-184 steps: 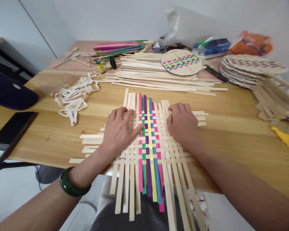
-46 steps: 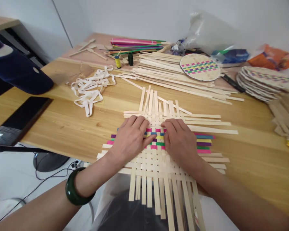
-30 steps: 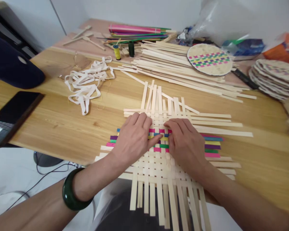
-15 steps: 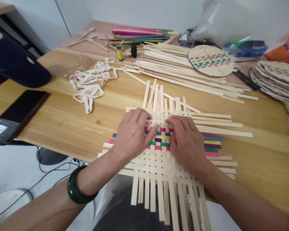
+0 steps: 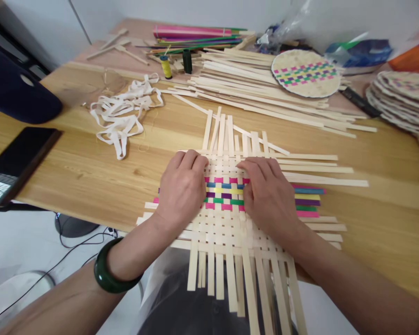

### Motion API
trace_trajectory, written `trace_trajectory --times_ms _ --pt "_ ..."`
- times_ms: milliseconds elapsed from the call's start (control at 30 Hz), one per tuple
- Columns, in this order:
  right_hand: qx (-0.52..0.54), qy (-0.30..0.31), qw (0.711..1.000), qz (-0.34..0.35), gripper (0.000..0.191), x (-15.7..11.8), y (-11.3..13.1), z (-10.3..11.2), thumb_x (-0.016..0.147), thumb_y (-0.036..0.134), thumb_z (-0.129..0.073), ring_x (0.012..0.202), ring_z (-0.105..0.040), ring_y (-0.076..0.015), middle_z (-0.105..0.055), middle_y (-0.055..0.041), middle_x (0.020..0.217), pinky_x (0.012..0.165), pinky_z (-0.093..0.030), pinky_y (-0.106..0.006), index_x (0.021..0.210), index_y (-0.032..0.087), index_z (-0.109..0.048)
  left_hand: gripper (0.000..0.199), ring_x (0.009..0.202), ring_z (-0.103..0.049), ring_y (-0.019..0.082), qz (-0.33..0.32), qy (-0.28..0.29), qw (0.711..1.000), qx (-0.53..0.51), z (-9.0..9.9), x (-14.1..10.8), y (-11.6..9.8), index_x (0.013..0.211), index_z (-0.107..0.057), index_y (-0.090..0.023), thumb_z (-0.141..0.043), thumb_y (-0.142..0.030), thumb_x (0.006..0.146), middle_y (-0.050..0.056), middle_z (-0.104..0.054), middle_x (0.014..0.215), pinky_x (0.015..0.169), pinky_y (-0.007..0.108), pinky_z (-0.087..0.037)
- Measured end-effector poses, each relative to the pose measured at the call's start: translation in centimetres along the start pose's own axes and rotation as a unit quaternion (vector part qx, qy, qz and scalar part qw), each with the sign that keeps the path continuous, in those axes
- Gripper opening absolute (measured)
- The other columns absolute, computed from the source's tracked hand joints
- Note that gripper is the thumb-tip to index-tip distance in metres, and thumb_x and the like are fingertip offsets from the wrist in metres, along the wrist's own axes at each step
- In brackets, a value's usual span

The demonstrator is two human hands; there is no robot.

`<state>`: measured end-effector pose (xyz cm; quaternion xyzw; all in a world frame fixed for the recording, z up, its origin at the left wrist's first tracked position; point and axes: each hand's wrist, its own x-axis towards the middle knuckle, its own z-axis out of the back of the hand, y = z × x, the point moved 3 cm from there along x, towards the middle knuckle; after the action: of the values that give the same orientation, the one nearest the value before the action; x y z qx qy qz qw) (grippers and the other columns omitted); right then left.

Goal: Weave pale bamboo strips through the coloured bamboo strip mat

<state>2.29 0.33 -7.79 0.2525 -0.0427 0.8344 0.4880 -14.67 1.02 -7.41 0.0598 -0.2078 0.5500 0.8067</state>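
Note:
A woven mat of pale flat strips [image 5: 223, 228] lies at the table's front edge, with loose strip ends sticking out on all sides. Pink, blue, yellow, purple and green strips [image 5: 226, 195] run across its middle. On the mat's left part, my left hand [image 5: 183, 186] is closed, its fingers curled down onto the weave and the thumb hidden. My right hand [image 5: 270, 190] grips the right part, fingers bent and thumb tucked against the coloured rows. Both hands cover parts of the weave beneath them. A dark green bangle [image 5: 113, 267] circles my left wrist.
Behind the mat lie loose pale strips [image 5: 230, 86] and a finished round woven piece [image 5: 305, 73]. More round pieces [image 5: 401, 100] are stacked at right. White tape [image 5: 122, 111], a yellow thread spool [image 5: 165, 67], a phone [image 5: 19, 163] and a dark blue bottle [image 5: 21, 86] are at left.
My left hand has shifted left and curled its fingers, with its thumb no longer showing. More of the coloured rows is uncovered. My right hand stays at nearly the same part of the mat.

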Motion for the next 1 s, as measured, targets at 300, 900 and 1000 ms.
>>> trace_trajectory --times_ms 300,900,1000 --pt "-0.002 0.014 1.0 0.001 0.035 0.1 -0.1 -0.2 0.083 0.001 -0.042 0.104 -0.052 -0.0271 -0.064 -0.0115 0.109 0.087 -0.048 -0.042 0.11 0.016 -0.057 0.025 0.087 -0.053 0.028 -0.002 0.031 0.999 0.028 -0.3 0.4 -0.1 0.093 -0.056 -0.017 -0.04 -0.003 0.081 0.012 -0.061 0.092 0.079 0.043 -0.048" --pt "-0.033 0.024 0.999 0.009 0.036 0.1 -0.1 -0.5 0.082 0.004 -0.046 0.104 -0.051 -0.0281 -0.063 -0.0117 0.112 0.087 -0.048 -0.043 0.114 0.015 -0.057 0.027 0.083 -0.051 0.028 0.02 0.047 0.999 0.017 -1.0 1.2 0.3 0.084 -0.053 -0.019 -0.039 0.002 0.073 0.011 -0.057 0.084 0.078 0.045 -0.047" --pt "-0.031 0.015 0.999 0.012 0.035 0.1 0.0 -0.5 0.082 0.005 -0.047 0.104 -0.051 -0.0282 -0.064 -0.0119 0.111 0.087 -0.048 -0.043 0.114 0.015 -0.057 0.027 0.083 -0.051 0.028 0.021 0.052 0.998 0.017 -1.0 1.2 0.3 0.084 -0.053 -0.019 -0.04 0.002 0.073 0.011 -0.058 0.084 0.077 0.045 -0.047"
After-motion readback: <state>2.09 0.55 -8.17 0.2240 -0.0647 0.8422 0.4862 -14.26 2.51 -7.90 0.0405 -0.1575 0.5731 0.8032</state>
